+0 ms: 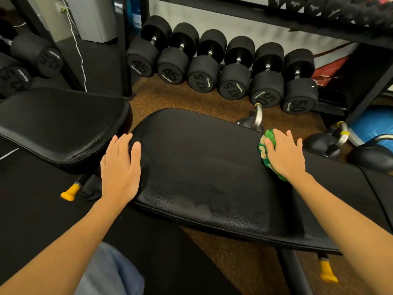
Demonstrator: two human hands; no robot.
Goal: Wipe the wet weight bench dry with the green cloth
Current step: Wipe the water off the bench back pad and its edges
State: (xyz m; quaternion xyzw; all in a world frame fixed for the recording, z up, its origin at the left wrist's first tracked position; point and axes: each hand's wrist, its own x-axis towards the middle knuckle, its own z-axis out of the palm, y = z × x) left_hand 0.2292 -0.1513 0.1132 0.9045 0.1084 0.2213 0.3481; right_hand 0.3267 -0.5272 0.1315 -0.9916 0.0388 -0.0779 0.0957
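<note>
The black padded weight bench (202, 167) lies across the middle of the view, with a dull wet-looking patch near its front edge. My left hand (120, 167) rests flat on the pad's left end, fingers straight. My right hand (285, 156) presses the green cloth (266, 152) flat against the pad's far right edge. The bunched cloth shows green with pale patches and sticks out from under my palm on the left side.
A second black bench pad (59, 124) sits to the left. Several black dumbbells (204, 69) line the floor behind, under a rack. Kettlebells (325, 143) stand at the right by a blue mat. Yellow-capped bench feet (70, 193) jut out low.
</note>
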